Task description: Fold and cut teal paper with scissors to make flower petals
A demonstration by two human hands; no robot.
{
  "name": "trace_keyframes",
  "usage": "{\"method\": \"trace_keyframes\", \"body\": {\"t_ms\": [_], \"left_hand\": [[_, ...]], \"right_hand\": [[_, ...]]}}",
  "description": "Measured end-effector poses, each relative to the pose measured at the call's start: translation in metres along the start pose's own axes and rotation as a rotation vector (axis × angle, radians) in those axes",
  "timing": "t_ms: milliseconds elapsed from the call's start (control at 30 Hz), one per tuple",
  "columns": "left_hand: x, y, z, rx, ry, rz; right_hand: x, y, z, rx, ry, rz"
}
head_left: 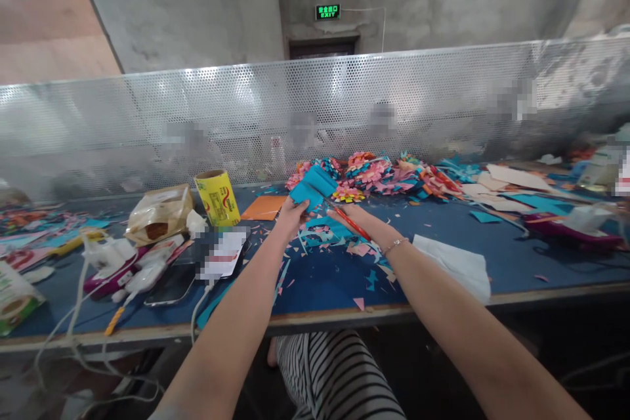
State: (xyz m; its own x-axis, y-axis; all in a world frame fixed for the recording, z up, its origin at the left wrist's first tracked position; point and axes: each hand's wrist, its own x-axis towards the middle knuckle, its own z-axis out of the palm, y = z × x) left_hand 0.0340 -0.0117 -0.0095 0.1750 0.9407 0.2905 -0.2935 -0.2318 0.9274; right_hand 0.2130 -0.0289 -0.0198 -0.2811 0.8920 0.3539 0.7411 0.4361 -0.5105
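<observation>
My left hand grips a folded blue sheet above the middle of the table. In my right hand are red-handled scissors, their blades pointing left at the sheet's lower right edge. Whether the blades are parted cannot be made out. Cut blue paper lies beneath my hands among small pink and blue scraps. Just behind them, a pile of pink and blue paper flowers rests on the table, with a yellow and pink flower at its front.
A yellow tube, an orange sheet, a brown bag and a cabled phone lie on the left. White tissue is beside my right forearm. Paper sheets lie at right. A perforated metal screen stands behind.
</observation>
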Motion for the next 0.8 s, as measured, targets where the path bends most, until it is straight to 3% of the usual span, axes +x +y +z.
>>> {"method": "trace_keyframes", "body": {"t_ms": [400,600,800], "left_hand": [[-0.005,0.007,0.006,-0.029,-0.005,-0.032],[-0.005,0.006,0.005,-0.048,0.021,-0.073],[-0.004,0.001,0.006,-0.051,-0.033,-0.109]], "right_hand": [[-0.004,-0.012,-0.011,-0.142,0.042,0.013],[-0.005,-0.015,-0.007,-0.101,-0.028,0.075],[-0.009,-0.012,-0.008,0.077,-0.048,0.075]]}}
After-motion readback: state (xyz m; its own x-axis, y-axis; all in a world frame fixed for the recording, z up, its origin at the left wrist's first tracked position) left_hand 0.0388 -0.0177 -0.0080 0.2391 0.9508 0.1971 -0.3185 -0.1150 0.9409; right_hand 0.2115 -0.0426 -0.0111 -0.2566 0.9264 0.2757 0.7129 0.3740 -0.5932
